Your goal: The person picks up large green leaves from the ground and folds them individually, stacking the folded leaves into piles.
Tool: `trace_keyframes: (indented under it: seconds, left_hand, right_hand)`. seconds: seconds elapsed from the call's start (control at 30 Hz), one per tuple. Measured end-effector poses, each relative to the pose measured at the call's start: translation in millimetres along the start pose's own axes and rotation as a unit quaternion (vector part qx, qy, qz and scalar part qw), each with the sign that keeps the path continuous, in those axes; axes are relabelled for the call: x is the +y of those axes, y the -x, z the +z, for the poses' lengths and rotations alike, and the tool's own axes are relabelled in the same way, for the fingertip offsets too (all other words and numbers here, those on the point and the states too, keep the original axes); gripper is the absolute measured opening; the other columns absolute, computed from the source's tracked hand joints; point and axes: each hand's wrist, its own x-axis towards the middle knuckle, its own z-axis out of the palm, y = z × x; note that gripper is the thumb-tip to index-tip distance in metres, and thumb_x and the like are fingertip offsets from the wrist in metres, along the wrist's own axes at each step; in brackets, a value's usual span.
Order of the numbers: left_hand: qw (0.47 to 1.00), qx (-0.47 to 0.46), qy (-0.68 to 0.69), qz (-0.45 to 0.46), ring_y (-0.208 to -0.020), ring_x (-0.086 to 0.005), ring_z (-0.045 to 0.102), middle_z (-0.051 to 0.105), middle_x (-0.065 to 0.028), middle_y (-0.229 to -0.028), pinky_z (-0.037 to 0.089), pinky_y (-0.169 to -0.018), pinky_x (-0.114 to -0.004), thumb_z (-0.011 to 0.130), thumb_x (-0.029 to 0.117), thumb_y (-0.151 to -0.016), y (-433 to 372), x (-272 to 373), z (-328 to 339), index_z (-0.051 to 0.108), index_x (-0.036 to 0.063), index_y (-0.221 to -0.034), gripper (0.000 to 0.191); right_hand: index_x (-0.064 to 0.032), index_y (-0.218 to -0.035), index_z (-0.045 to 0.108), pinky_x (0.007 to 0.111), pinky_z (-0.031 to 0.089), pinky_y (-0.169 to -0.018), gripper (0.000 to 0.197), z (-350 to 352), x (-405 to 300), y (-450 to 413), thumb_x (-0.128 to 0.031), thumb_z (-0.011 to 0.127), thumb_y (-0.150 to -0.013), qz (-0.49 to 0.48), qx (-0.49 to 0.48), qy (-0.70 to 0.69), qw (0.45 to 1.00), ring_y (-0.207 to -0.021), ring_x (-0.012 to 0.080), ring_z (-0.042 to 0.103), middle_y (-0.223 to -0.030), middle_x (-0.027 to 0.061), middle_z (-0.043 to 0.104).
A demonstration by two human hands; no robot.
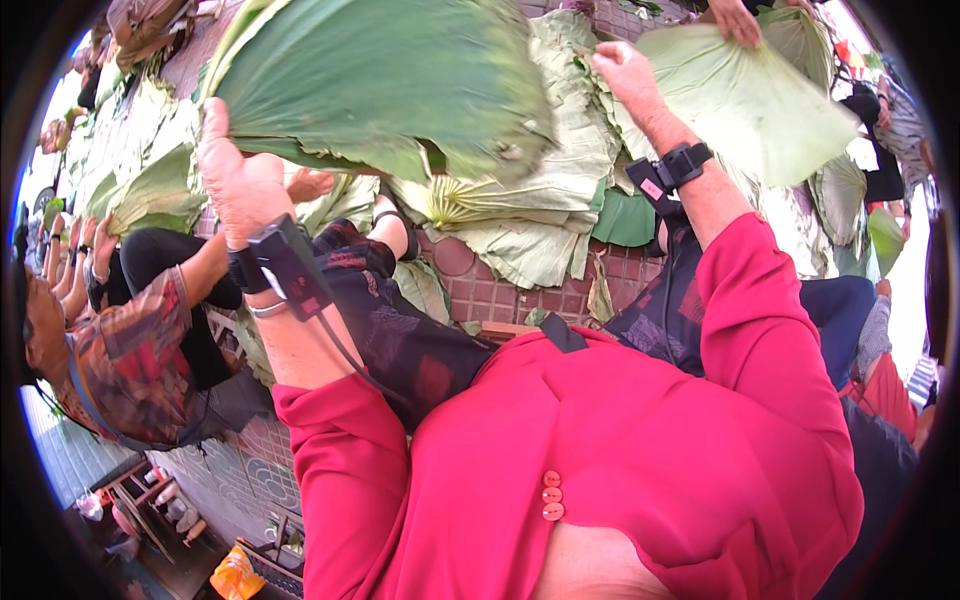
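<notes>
A large green lotus leaf [375,82] is gripped at its left edge by my left hand [244,169], whose thumb points up along it. The leaf's right side is blurred. My right hand [626,71] is raised over pale, dried-looking leaves [570,127], its fingers curled. Whether anything is pinched in those fingertips is hidden. On the paving before me lie layered leaves with a ribbed leaf centre [446,202] facing up. A darker green leaf piece [624,217] rests below my right wrist.
At upper right another person's hand [739,22] touches a broad pale leaf [742,105]. A person in a patterned shirt [135,337] sits close on my left. Red paving tiles [480,281] show between my legs. An orange bag [236,574] is at lower left.
</notes>
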Motion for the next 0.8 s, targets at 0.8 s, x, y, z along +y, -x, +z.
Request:
trace_keyframes:
  seconds: [0.8]
  left_hand:
    - [0.994, -0.065, -0.017, 0.086, -0.093, -0.0148, 0.052, 0.056, -0.0080, -0.104, 0.040, -0.085, -0.027, 0.052, 0.017, -0.087, 34.1, 40.8, -37.5, 0.052, 0.0005, -0.109, 0.028]
  right_hand:
    - [-0.0156, -0.118, 0.042, 0.051, 0.036, -0.088, 0.031, 260.8, 50.6, 195.0, -0.019, 0.037, -0.088, -0.126, -0.497, 0.384, 0.768, -0.108, 0.0273, 0.047, -0.124, 0.0076, 0.043]
